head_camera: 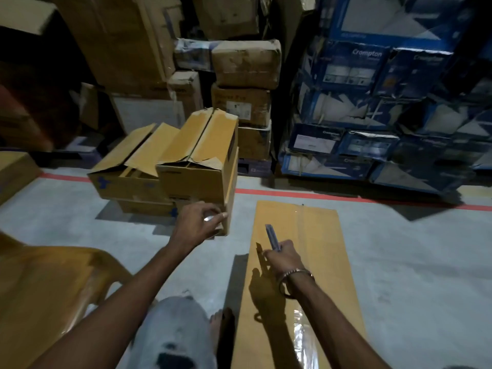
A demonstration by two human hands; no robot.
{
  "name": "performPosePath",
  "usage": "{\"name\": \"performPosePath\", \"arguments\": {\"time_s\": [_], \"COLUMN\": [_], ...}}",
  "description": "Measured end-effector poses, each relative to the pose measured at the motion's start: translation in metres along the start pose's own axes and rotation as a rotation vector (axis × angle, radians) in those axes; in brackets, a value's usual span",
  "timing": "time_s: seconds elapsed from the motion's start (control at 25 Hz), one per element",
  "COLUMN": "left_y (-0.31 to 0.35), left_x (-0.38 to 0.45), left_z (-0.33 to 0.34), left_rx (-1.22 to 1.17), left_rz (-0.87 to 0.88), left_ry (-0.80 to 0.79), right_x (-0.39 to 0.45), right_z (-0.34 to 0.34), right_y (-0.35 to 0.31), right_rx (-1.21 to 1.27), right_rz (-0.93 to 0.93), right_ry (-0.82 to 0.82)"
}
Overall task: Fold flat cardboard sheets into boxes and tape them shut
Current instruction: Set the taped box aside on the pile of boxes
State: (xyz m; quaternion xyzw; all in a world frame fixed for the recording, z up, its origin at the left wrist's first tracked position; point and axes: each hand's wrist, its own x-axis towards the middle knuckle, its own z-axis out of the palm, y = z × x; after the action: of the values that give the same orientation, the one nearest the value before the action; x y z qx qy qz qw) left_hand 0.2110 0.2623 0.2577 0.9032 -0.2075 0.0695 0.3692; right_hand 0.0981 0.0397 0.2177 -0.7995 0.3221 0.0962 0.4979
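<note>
Landmark = flat cardboard sheet [306,262], lying lengthwise on the grey floor [415,275], w/ a shiny strip of tape [302,339] at its near end. Beyond it & to its right: tall wall of blue printed cartons [372,102], blocking that side. Straight behind: stacked brown cartons [245,86]. Left of the sheet: cluster of open-flapped folded boxes [170,166], tight vs. the sheet's far-left corner. Further left, near edge: crumpled cardboard piece [45,286]. Red floor line [346,197] runs just past the sheet's far end. Bare floor right of the sheet, and a narrow lane betw. sheet & boxes. Left hand [198,222]: grip curled on a box's near corner. Right hand [282,255], over the sheet's left edge, grip clenched round a blue cutter [272,235], wrist w/ metal bangle [294,278].
</note>
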Motion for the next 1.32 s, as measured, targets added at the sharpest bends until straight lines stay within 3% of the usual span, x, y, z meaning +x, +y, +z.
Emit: {"name": "performPosePath", "arguments": {"time_s": [0.16,0.32,0.44,0.56,0.92,1.04,1.16,1.32], "left_y": [-0.033,-0.095,-0.149,-0.185,-0.207,-0.199,-0.19,-0.168], "left_x": [-0.067,-0.125,-0.18,-0.229,-0.304,-0.301,-0.3,-0.286], "left_z": [-0.065,-0.139,-0.174,-0.183,-0.157,-0.161,-0.164,-0.16], "left_rx": [0.196,0.413,0.505,0.57,0.523,0.468,0.425,0.526], "left_rz": [-0.005,-0.032,-0.181,-0.307,-0.392,-0.473,-0.485,-0.453], "left_ry": [0.128,0.258,0.272,0.257,0.201,0.169,0.211,0.268], "right_x": [-0.032,-0.078,-0.112,-0.139,-0.162,-0.154,-0.151,-0.148], "right_z": [0.043,0.118,0.194,0.267,0.384,0.398,0.391,0.347], "right_y": [-0.061,-0.127,-0.153,-0.151,-0.124,-0.108,-0.108,-0.133], "right_rx": [0.141,0.317,0.245,0.005,-0.361,-0.643,-0.696,-0.39], "right_rz": [-0.062,-0.025,-0.016,-0.199,-0.749,-0.919,-0.933,-0.74], "right_ry": [-0.07,-0.287,-0.424,-0.464,-0.279,-0.138,-0.097,-0.134]}}
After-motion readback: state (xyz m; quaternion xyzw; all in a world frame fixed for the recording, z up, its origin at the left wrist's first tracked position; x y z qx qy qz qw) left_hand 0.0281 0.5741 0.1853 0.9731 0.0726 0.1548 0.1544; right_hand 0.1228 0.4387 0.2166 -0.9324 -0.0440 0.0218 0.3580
